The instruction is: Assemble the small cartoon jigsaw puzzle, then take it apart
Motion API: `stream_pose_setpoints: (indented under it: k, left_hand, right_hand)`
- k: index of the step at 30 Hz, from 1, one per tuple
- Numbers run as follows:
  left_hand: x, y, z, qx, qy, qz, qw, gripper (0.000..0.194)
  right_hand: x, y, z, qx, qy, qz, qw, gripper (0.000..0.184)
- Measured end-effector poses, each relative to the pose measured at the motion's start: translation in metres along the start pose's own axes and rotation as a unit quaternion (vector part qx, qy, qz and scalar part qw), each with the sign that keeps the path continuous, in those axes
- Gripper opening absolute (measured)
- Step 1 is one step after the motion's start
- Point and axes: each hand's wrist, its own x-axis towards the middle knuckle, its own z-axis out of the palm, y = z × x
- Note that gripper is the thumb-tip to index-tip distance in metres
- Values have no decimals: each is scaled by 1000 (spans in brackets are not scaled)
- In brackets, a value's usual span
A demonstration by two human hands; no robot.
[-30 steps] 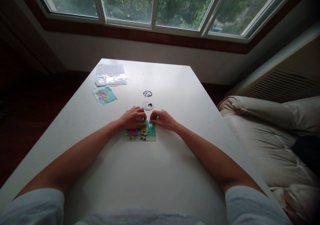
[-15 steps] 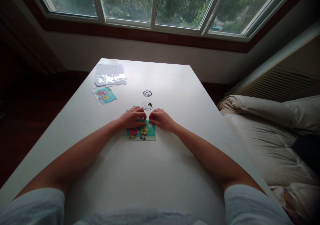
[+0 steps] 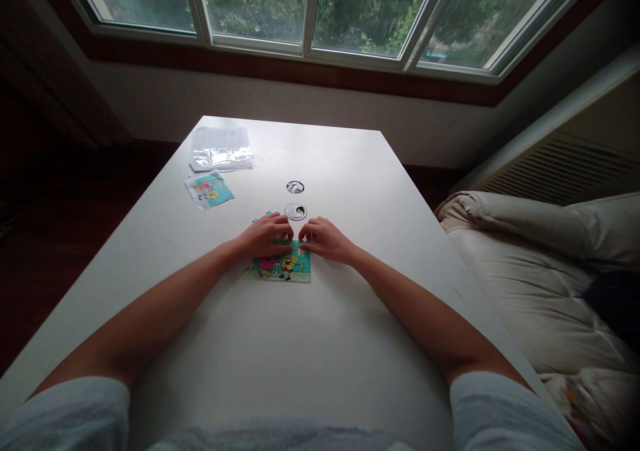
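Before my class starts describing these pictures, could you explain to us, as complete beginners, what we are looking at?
There is no robot here: these are a person's bare hands, seen by one camera worn on the head, looking forward and down. On the white table lies a SpongeBob jigsaw puzzle. The left hand rests over its far edge; the right hand is at its far right corner. Whether the fingers pinch a piece is too small to tell. Farther off, to the left, lie a printed picture sheet and a clear plastic sleeve.
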Motion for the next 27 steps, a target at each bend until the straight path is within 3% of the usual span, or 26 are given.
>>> stream_pose_setpoints:
  k: [9, 15, 27]
  left_hand:
    - [1, 1, -1, -1, 0, -2, 1000, 18]
    - [0, 1, -3, 0, -1, 4, 1000, 19]
    - [-2, -2, -1, 13, -13, 30, 999, 27]
  right_hand:
    - [1, -1, 3, -1, 10, 17, 1000, 13]
    - [0, 4, -6, 45, -8, 11, 999, 11]
    - [-1, 5, -8, 13, -6, 18, 1000, 7]
